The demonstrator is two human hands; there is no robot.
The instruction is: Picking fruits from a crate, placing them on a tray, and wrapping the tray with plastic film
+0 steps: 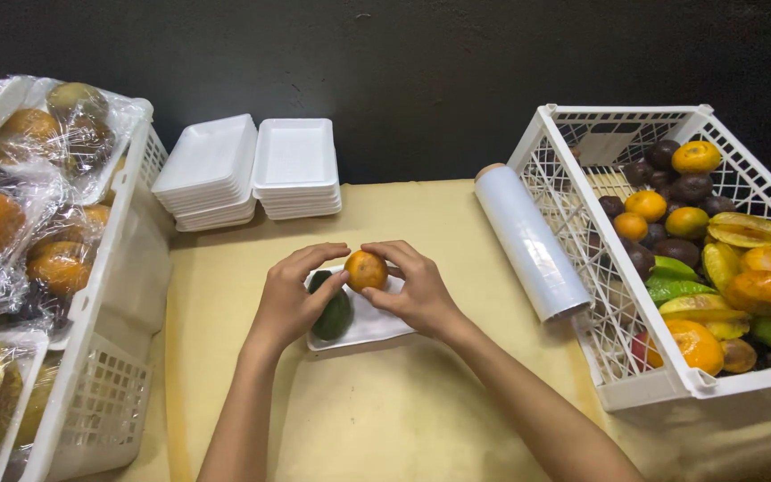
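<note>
A person's two hands set fruit on a white foam tray (377,326) at a table covered in tan paper (385,419). Far to the left of the left hand (289,299), a white plastic crate (109,357) holds trays of fruit already sealed in clear film (11,232); beyond that hand lie two stacks of empty foam trays (252,170). The left hand rests half-curled, fingers on a dark green avocado (332,314) lying on the tray. Between the hands, an orange citrus fruit (367,270) is pinched by the fingertips of the right hand (417,290), with the left thumb and forefinger steadying it. To the right of that hand, a roll of cling film (531,241) leans against a second crate (617,339) of loose mixed fruit. Seating the citrus snug beside the avocado, inside the tray's rim, would likely make for a tidy fit.
</note>
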